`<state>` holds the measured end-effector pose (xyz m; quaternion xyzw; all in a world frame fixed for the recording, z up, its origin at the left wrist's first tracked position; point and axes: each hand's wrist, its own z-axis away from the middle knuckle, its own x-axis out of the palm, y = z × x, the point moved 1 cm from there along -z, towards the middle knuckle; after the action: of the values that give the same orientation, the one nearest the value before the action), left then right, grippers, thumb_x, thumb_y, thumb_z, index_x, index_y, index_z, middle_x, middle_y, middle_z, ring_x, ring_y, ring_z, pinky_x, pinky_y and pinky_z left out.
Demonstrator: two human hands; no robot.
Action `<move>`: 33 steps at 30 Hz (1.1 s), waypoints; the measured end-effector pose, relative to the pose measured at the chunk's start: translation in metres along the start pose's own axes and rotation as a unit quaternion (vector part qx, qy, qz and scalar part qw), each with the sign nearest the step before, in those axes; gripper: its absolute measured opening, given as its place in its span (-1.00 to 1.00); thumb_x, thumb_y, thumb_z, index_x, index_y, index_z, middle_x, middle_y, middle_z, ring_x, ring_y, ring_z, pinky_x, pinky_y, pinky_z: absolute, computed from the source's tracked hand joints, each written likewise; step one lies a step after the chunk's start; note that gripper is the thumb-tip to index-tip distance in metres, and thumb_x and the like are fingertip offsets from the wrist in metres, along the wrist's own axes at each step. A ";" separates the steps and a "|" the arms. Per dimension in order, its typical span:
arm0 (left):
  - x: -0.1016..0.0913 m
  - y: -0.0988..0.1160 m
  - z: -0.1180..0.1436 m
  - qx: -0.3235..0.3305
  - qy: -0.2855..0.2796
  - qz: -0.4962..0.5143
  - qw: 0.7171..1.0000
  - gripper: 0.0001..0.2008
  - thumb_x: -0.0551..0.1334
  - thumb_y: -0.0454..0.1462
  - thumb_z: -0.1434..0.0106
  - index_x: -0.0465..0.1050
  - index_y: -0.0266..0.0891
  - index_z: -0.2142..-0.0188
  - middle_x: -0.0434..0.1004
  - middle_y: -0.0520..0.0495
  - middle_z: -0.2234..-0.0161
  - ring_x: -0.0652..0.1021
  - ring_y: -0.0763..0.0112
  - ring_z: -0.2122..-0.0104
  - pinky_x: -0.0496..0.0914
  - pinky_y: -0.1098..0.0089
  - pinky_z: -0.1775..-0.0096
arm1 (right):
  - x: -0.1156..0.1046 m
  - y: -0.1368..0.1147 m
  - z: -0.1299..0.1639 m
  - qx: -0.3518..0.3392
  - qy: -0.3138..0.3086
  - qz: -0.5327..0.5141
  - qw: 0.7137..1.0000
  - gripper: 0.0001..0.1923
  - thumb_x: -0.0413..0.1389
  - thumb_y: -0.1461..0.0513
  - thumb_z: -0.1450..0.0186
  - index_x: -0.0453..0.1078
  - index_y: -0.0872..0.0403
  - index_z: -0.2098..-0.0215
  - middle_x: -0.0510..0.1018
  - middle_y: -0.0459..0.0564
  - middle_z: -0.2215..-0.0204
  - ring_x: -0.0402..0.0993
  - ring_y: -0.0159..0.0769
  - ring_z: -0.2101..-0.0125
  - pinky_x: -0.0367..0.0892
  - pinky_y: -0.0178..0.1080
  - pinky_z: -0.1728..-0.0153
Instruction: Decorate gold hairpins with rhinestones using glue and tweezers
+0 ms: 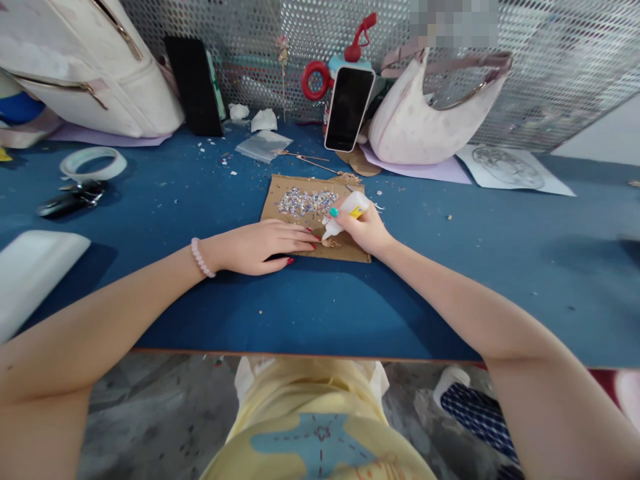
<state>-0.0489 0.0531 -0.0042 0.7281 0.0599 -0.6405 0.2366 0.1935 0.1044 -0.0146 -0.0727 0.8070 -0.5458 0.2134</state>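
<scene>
My right hand (pixel 369 227) is wrapped round a small white glue bottle (pixel 356 203) with a yellow label, its nozzle tilted down to the left. Just below the nozzle tip lies a small gold-coloured ornament (pixel 331 243) on a piece of brown cardboard (pixel 350 252). My left hand (pixel 263 245) rests flat with fingers stretched out and thumb apart, its fingertips at the ornament's left end. Whether they press on a thin stem there, I cannot make out. Behind the fingers, a heap of tiny shiny beads or stones (pixel 306 202) is spread over the cardboard.
Gold-coloured hairpin-like sticks (pixel 313 162) and a clear plastic bag (pixel 263 146) lie behind the cardboard. A phone (pixel 349 110) leans on a cup, beside a white handbag (pixel 425 127). At left are a tape roll (pixel 93 164), a black tool (pixel 73 199) and a backpack (pixel 100 73).
</scene>
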 end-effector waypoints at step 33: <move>-0.002 0.002 0.000 -0.003 0.008 0.009 1.000 -0.49 0.08 -0.31 -0.44 0.20 -0.07 -0.35 0.23 -0.09 -0.37 0.24 0.21 -0.37 0.13 0.14 -0.34 | -0.002 -0.001 0.003 -0.022 -0.017 0.044 0.999 -0.76 0.22 0.03 -0.21 0.46 0.04 0.39 0.61 -0.07 0.44 0.52 -0.32 0.39 0.46 -0.23 0.29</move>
<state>-0.0479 0.0518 -0.0015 0.7329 0.0572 -0.6322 0.2445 0.1965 0.1020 -0.0142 -0.0509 0.8174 -0.5170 0.2490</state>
